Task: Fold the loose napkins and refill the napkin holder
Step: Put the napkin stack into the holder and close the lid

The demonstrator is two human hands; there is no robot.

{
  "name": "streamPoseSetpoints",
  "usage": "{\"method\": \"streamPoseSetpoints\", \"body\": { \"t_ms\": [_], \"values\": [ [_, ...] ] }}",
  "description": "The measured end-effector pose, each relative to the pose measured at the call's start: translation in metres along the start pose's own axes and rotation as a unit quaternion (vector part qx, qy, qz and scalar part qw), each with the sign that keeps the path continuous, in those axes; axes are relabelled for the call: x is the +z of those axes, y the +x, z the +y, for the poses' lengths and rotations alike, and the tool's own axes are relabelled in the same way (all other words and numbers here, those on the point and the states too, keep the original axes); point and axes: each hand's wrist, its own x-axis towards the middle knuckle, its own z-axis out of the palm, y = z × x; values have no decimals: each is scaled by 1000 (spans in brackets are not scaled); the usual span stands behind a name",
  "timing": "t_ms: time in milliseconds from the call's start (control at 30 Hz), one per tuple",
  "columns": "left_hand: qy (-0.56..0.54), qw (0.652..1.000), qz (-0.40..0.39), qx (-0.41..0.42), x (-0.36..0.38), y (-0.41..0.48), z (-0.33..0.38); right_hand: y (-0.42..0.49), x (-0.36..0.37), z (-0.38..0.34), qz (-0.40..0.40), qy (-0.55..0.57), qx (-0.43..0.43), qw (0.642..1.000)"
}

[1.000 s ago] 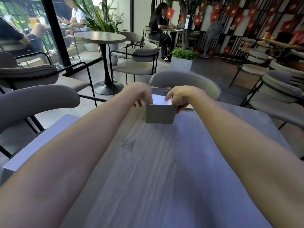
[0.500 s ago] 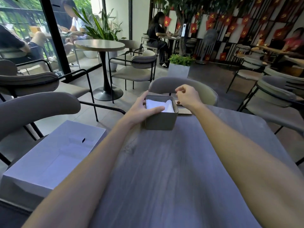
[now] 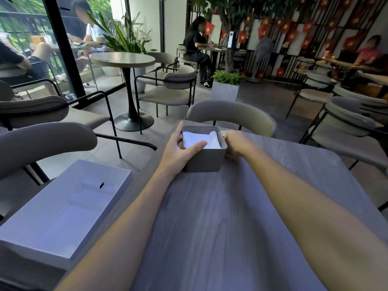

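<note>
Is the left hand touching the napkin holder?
Touching. The head view shows the left hand gripping the napkin holder at its left side, thumb over the near rim.

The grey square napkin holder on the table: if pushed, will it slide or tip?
The grey square napkin holder likely slides, not tips: it looks wide and low. Probably light, holding only white napkins. Its walls seem stiff under the left hand.

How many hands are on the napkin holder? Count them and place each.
2. The left hand grips the napkin holder at its left side, thumb over the near rim onto the napkins. The right hand lies against its right wall, fingers partly hidden.
</note>
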Motion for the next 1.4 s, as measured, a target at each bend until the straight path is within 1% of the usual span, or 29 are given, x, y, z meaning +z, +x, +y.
{"method": "streamPoseSetpoints", "body": {
  "t_ms": [167, 367, 500, 567, 633, 700, 767, 867, 900, 967, 1033, 1100, 1200, 1400],
  "values": [
    [-5, 1000, -3, -6, -1, 3, -4, -24, -15, -11, -15, -20, 7, 1000],
    [-12, 1000, -21, -14, -3, 4, -7, -34, -19, 0, 32, 4, 35, 999],
    [-20, 999, -29, -15, -4, 5, -9, -36, -18, 7, 40, 0, 42, 998],
    [-26, 999, -30, -16, -4, 6, -10, -35, -17, 8, 52, 22, 43, 997],
    [-30, 999, -31, -15, -4, 6, -11, -37, -19, 6, 79, 75, 41, 993],
    [-31, 999, -32, -14, -5, 7, -12, -38, -27, 2, 117, 131, 29, 984],
    [-35, 999, -36, -15, -5, 8, -14, -42, -43, -7, 158, 160, -2, 974],
    [-33, 999, -39, -12, -6, 9, -15, -54, -73, -28, 183, 198, -90, 959],
    [-31, 999, -39, -9, -6, 9, -15, -60, -80, -35, 177, 193, -128, 957],
    [-24, 999, -42, -7, -6, 11, -17, -76, -89, -50, 140, 164, -198, 956],
    [-9, 998, -55, -3, -8, 13, -17, -90, -90, -62, 95, 126, -241, 958],
    [0, 998, -68, 3, -11, 15, -18, -100, -85, -70, 60, 95, -263, 958],
    [-2, 997, -80, 10, -12, 15, -20, -106, -76, -75, 32, 70, -288, 955],
    [-24, 994, -106, 11, -13, 16, -21, -110, -78, -71, -19, 49, -288, 956]
  ]
}}
